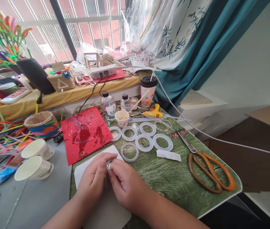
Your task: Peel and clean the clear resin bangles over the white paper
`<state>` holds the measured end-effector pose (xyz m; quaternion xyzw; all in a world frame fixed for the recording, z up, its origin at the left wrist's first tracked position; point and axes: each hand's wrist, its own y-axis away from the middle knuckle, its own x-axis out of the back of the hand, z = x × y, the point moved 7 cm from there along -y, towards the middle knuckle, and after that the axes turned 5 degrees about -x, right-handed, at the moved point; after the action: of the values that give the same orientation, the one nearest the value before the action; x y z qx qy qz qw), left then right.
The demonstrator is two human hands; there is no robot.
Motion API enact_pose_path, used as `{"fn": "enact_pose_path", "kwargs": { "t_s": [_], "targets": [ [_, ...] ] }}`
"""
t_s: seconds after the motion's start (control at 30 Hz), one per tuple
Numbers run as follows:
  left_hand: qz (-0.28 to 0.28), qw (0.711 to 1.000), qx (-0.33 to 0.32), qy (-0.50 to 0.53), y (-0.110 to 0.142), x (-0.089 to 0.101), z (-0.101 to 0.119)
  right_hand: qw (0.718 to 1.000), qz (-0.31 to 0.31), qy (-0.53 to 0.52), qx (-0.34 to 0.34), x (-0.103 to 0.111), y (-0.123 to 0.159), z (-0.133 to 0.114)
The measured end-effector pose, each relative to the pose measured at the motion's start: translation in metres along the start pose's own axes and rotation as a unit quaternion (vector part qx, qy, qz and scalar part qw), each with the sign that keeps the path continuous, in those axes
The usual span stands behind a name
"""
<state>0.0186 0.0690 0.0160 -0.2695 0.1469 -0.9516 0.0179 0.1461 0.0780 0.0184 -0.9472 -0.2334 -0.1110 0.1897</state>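
Observation:
My left hand [94, 176] and my right hand [128, 182] meet above a white sheet of paper [116, 208]. Both are closed, fingertips pinching a small shiny, greyish-clear piece [107, 165] between them. Fingers cover most of it, so its kind does not show. Just beyond my right hand lie several translucent white rings, the nearest ring [123, 156] close to my knuckles. A folded strip of white paper [168, 155] rests to their right. Past my left hand is a red sheet [84, 133] with wet, glossy patches and bits on it.
Large orange-handled scissors [193, 149] lie on the right. Behind the rings stand a paper cup [121, 119] with a stick, a clear bottle [108, 106], a yellow glue gun [154, 111] and a lidded drink cup [147, 92]. Two paper cups [31, 168] lie tilted left. A white cable [187, 119] crosses the right.

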Motion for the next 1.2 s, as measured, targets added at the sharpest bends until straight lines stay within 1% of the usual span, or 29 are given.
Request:
{"fn": "enact_pose_path", "kwargs": {
  "t_s": [0.1, 0.17, 0.23, 0.27, 0.3, 0.33, 0.37, 0.43, 0.47, 0.5, 0.53, 0.6, 0.63, 0.73, 0.77, 0.83, 0.87, 0.9, 1.0, 1.03, 1.13, 1.17, 1.2],
  "targets": [
    [-0.017, 1.000, -0.012, 0.003, 0.004, -0.005, -0.003, 0.997, 0.037, -0.055, -0.043, 0.005, -0.003, 0.004],
    [-0.027, 0.999, -0.026, -0.010, 0.006, -0.006, -0.005, 0.992, 0.038, -0.094, -0.081, 0.006, -0.006, 0.011],
    [-0.035, 0.998, -0.045, -0.031, 0.007, -0.006, -0.005, 0.981, 0.030, -0.126, -0.143, 0.005, -0.007, 0.022],
    [-0.044, 0.997, -0.052, -0.042, 0.006, -0.007, -0.005, 0.976, 0.033, -0.128, -0.171, 0.005, -0.006, 0.027],
    [-0.054, 0.996, -0.056, -0.052, 0.006, -0.007, -0.005, 0.976, 0.039, -0.116, -0.182, 0.007, -0.006, 0.030],
    [-0.065, 0.994, -0.056, -0.061, 0.005, -0.008, -0.004, 0.980, 0.044, -0.092, -0.168, 0.008, -0.005, 0.029],
    [-0.074, 0.994, -0.052, -0.068, 0.004, -0.009, -0.004, 0.989, 0.039, -0.062, -0.131, 0.008, -0.006, 0.024],
    [-0.079, 0.993, -0.048, -0.077, 0.003, -0.008, -0.003, 1.000, 0.005, -0.006, -0.026, 0.004, -0.004, 0.009],
    [-0.077, 0.993, -0.052, -0.079, 0.002, -0.007, -0.001, 1.000, -0.012, 0.009, 0.009, 0.002, -0.002, 0.003],
    [-0.075, 0.992, -0.058, -0.079, 0.002, -0.007, 0.001, 1.000, -0.019, 0.014, 0.019, 0.000, -0.001, 0.001],
    [-0.077, 0.992, -0.064, -0.080, 0.002, -0.007, 0.003, 1.000, -0.007, 0.011, 0.005, 0.002, 0.000, 0.002],
    [-0.085, 0.991, -0.067, -0.081, 0.003, -0.008, 0.005, 0.998, 0.034, 0.000, -0.043, 0.008, 0.000, 0.007],
    [-0.088, 0.991, -0.063, -0.083, 0.003, -0.008, 0.004, 0.998, 0.037, -0.003, -0.052, 0.008, 0.000, 0.008],
    [-0.079, 0.991, -0.060, -0.085, 0.003, -0.007, 0.004, 1.000, -0.006, -0.004, -0.030, 0.003, -0.001, 0.005],
    [-0.078, 0.991, -0.066, -0.085, 0.003, -0.007, 0.005, 0.999, -0.005, -0.011, -0.042, 0.004, -0.002, 0.007],
    [-0.080, 0.990, -0.078, -0.089, 0.004, -0.008, 0.007, 0.994, 0.029, -0.033, -0.098, 0.010, -0.002, 0.017],
    [-0.081, 0.989, -0.080, -0.091, 0.004, -0.008, 0.008, 0.992, 0.040, -0.037, -0.116, 0.013, -0.003, 0.021],
    [-0.081, 0.989, -0.079, -0.094, 0.004, -0.008, 0.008, 0.992, 0.039, -0.033, -0.111, 0.013, -0.003, 0.021],
    [-0.066, 0.991, -0.069, -0.097, 0.004, -0.006, 0.007, 1.000, -0.007, -0.004, -0.026, 0.007, -0.004, 0.009],
    [-0.065, 0.991, -0.070, -0.098, 0.004, -0.006, 0.007, 1.000, -0.005, -0.004, -0.021, 0.008, -0.004, 0.008],
    [-0.072, 0.989, -0.076, -0.100, 0.004, -0.008, 0.007, 0.997, 0.028, -0.023, -0.070, 0.011, -0.004, 0.015],
    [-0.077, 0.989, -0.074, -0.100, 0.004, -0.009, 0.007, 0.997, 0.027, -0.025, -0.073, 0.011, -0.004, 0.016],
    [-0.074, 0.990, -0.070, -0.096, 0.003, -0.009, 0.007, 0.998, 0.012, -0.023, -0.060, 0.009, -0.004, 0.014]
  ]
}}
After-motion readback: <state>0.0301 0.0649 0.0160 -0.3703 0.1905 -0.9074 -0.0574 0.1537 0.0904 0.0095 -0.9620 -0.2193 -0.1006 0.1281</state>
